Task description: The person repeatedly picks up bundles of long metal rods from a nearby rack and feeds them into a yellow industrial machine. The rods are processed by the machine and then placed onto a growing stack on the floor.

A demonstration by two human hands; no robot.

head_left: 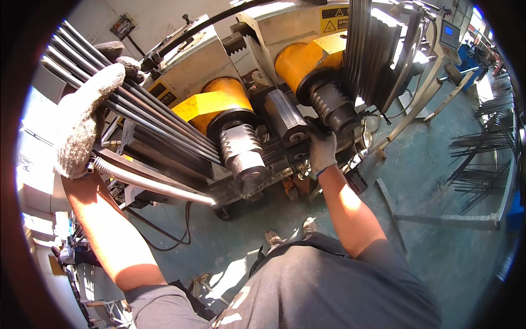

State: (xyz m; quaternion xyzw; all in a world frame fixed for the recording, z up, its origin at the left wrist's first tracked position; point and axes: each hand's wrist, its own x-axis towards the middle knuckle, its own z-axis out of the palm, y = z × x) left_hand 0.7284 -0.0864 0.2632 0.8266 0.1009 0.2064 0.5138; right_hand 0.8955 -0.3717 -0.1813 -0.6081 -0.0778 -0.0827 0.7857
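Nearest to us, along the bottom of the frame, is our dark shirt (329, 285), with our shoes (309, 225) just above it on the green floor (427, 170); our bare forearms rise from there on both sides. At the upper left our gloved left hand (82, 123) has its fingers clamped around a bundle of metal rods (159, 118); the rods slant down from the upper left toward the centre, their lower ends beside a black ribbed roller (240, 143); a pale ribbed hose (148, 181) runs below them. Right of centre our gloved right hand (322, 148) reaches to a dark block (285, 118) between that roller and a second ribbed roller (329, 101); its fingertips are dark and partly hidden, so we cannot tell whether they grip. Behind the rollers we see two yellow cylinders (219, 101); at the upper right stand more dark bars (364, 49); farther off we find a control panel (450, 34) with a blue screen, and, at the right edge, scattered thin rods (476, 159) by a metal frame (446, 219).
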